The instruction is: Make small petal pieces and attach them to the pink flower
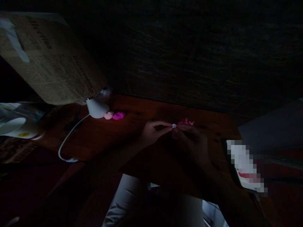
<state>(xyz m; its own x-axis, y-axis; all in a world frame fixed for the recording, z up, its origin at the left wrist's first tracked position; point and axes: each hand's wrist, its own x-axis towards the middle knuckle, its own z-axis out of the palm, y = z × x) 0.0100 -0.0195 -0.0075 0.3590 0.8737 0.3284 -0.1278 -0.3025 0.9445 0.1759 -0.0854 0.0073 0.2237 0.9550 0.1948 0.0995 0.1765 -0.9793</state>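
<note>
Over the wooden table, my left hand [151, 132] and my right hand [196, 145] meet at the fingertips. Between them they pinch a small whitish rolled piece [174, 125], too small and dim to name more exactly. Thumb and forefinger of each hand are closed on it. Just behind my right fingers are thin pink curled bits [187, 121], partly hidden by the hand. To the left, a pale pink crumpled clump [108, 115] rests beside a bright magenta clump [118, 116], both apart from my hands.
At the left, a white conical base [97, 108] with a white cable [62, 145] stands by a large newsprint-patterned sheet or shade [59, 60]. A white cup [14, 126] lies tilted at far left. A blurred-out screen device [245, 164] lies on the table's [142, 104] right side.
</note>
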